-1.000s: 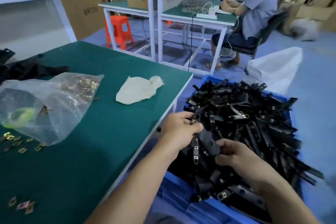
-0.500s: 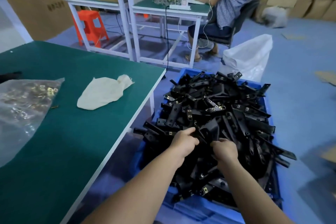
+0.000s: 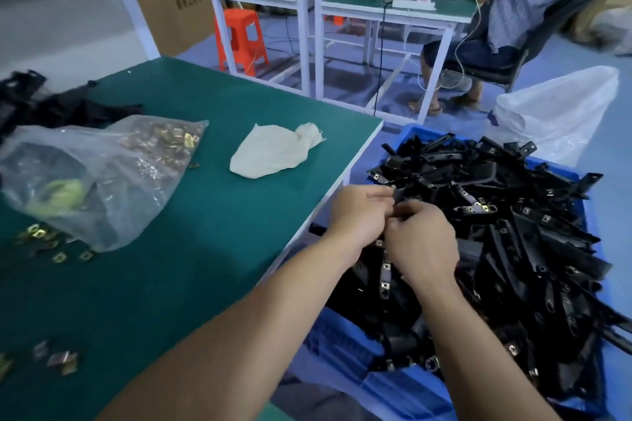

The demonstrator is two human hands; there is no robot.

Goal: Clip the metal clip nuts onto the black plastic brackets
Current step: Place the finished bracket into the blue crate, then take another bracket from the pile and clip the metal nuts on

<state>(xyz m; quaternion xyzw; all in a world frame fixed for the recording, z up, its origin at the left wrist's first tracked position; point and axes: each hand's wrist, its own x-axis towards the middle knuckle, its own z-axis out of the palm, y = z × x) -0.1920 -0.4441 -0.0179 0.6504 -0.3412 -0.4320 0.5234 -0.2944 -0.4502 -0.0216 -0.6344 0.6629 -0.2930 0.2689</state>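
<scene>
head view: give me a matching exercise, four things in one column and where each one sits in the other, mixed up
Things
1. clear bag of clip nuts
2. white cloth
3. black brackets
4. orange stool

Places
A. piled in the blue crate
B. on the floor beyond the green table
C. on the green table, near its far right corner
D. on the green table, left side

Pairs: 1-D, 2-C, 3-A, 4-B
</scene>
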